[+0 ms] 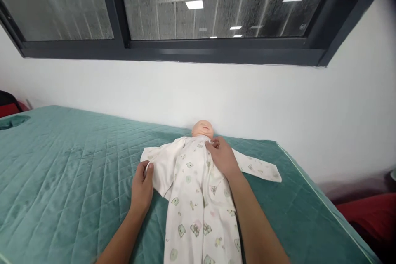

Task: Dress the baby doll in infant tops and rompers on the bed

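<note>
A baby doll (202, 128) lies on its back, its bald head near the wall. Over its body is a white baby romper (192, 181) printed with small green animals; the doll's limbs are hidden beneath the cloth. My left hand (142, 183) pinches the edge of the sleeve on the left, thumb and fingers closed on the fabric. At the neckline, just below the doll's chin, my right hand (222, 154) has its fingertips closed on the romper's front. The other sleeve stretches flat out to the right.
A green quilted cover (77, 165) spreads under everything, with a pale piped edge on the right. Behind it rises a white wall (148, 86) with a dark-framed window (198, 51). Red items (368, 214) sit beyond the right edge, and a red and black one (10, 107) at far left.
</note>
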A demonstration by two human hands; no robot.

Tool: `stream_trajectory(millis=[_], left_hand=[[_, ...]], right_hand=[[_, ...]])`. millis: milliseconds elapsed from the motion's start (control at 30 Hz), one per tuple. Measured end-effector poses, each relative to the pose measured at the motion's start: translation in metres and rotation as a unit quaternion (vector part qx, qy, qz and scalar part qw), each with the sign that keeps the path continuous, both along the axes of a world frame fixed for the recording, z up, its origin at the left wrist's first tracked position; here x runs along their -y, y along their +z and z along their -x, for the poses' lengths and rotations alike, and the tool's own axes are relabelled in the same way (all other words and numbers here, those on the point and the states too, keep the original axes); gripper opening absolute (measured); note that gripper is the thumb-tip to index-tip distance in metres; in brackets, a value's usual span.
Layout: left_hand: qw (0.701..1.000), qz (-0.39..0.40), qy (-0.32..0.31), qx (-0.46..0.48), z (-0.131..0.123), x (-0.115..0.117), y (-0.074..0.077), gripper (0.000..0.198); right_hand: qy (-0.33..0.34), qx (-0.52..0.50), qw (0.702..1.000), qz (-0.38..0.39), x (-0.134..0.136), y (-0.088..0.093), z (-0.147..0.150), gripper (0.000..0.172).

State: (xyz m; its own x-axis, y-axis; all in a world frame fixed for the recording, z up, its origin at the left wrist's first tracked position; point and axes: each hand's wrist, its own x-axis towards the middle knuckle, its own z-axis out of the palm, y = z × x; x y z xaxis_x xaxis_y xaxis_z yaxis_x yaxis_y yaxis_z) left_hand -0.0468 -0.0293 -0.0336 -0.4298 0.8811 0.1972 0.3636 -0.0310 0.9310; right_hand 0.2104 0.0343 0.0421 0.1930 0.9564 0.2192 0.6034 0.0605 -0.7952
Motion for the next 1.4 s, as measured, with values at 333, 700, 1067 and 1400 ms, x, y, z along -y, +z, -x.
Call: stream_trajectory(millis=[333,700,1067,1400], left_hand=[[0.928,-0.024,-0.159,0.335,-0.033,0.008,0.048,0.028],[0.939,-0.026,-0.343,0.02,-0.072,-0.009,0.093,0.033],[0.936,0.012,-0.298,-0.185,-0.116,-0.119,0.094,0.024],[0.966,-0.092,-0.237,-0.049,-0.121,-0.114,0.087,0.019]], right_hand=[[-0.003,-0.026,0.999,0.043,-0.006,0.005,-0.01,0.019],[0.056,-0.168,0.984,-0.016,-0.012,-0.001,-0.009,0.033],[0.085,-0.109,0.989,-0.061,-0.016,-0.002,-0.013,0.03],[0.07,-0.134,0.985,-0.079,-0.016,-0.007,-0.002,0.026]])
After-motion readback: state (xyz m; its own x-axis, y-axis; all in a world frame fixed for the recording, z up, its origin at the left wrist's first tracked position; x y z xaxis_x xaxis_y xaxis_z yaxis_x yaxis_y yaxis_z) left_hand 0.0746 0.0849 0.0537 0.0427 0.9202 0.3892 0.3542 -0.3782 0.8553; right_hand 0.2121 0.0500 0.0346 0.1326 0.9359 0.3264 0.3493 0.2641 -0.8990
